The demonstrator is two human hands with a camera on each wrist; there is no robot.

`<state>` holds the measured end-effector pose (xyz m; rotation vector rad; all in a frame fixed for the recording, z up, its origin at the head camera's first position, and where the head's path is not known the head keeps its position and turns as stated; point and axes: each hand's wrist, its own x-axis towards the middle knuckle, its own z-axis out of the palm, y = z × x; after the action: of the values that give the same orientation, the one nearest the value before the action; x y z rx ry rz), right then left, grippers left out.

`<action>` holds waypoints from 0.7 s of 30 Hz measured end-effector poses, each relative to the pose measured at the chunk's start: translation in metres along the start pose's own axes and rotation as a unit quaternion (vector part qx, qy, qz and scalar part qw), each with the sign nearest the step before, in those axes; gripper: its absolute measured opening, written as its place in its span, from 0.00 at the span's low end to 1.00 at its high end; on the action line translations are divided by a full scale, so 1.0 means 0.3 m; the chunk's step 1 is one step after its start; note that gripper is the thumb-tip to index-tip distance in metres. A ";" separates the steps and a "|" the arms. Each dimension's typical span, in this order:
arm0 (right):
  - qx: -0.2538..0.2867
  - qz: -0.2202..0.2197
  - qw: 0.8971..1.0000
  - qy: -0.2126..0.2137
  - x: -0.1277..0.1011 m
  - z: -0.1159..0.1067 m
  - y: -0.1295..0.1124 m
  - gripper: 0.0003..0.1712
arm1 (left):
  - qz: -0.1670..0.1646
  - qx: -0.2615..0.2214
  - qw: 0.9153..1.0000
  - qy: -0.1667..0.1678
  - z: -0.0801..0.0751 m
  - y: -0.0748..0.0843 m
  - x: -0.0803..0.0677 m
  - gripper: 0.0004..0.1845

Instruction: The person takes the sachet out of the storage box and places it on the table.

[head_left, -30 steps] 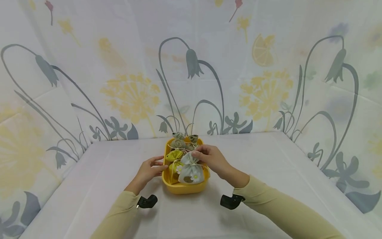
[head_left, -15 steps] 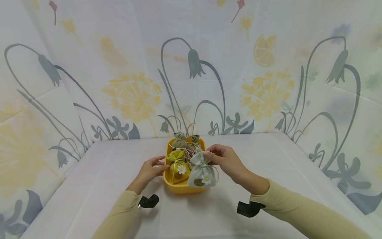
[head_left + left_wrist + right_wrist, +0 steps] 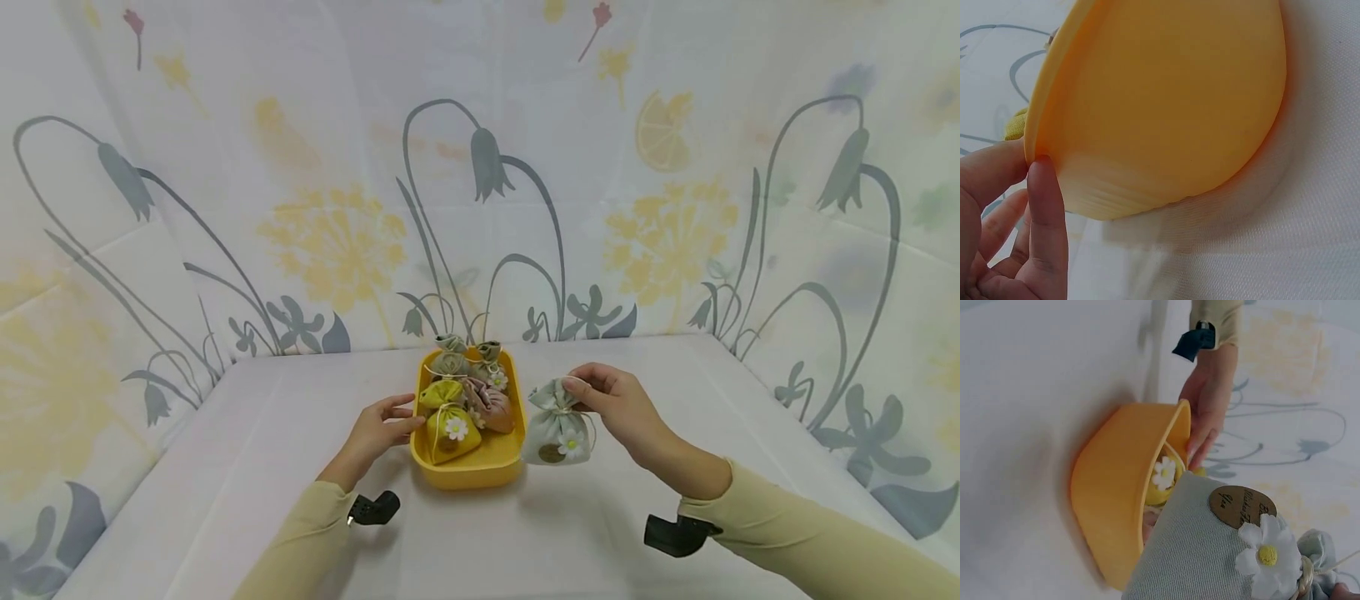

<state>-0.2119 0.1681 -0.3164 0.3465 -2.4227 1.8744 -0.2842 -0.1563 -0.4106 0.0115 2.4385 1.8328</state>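
Observation:
A pale grey-green drawstring pouch [image 3: 557, 433] with a white flower and a brown round label hangs from my right hand [image 3: 618, 404], which pinches its gathered top just right of the yellow tub [image 3: 468, 477]. The tub's left rim is pinched between thumb and finger of my left hand [image 3: 1013, 219]. Inside the tub, a yellow-green pouch [image 3: 450, 437] with a white flower lies at the front left. A pinkish pouch [image 3: 491, 407] is beside it, and a grey-green pouch [image 3: 448, 364] and an olive-brown pouch [image 3: 487, 358] stand at the back.
The tub stands on a white-covered table [image 3: 300, 433]. A patterned cloth backdrop [image 3: 480, 208] with flowers rises behind and along both sides. Black camera mounts stick out below both wrists, such as the right mount [image 3: 678, 535].
My right hand has lifted the grey-green pouch from the front right of the tub and carried it right, past the rim. The pinkish pouch is uncovered. My left hand stays at the rim.

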 end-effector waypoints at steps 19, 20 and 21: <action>0.040 0.047 0.996 0.070 0.119 -0.079 0.092 0.20 | -0.007 -0.019 1.000 0.004 0.003 -0.002 0.000 0.28; 0.044 0.049 0.995 0.073 0.129 -0.078 0.097 0.20 | -0.008 -0.018 1.000 0.004 0.003 -0.001 0.000 0.28; 0.047 0.050 0.995 0.075 0.138 -0.077 0.103 0.20 | -0.008 -0.018 1.000 0.005 0.002 0.000 0.000 0.28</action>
<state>-0.2609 0.1917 -0.3322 0.0844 -2.2990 1.9822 -0.2840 -0.1557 -0.4107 -0.0210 2.4051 1.8729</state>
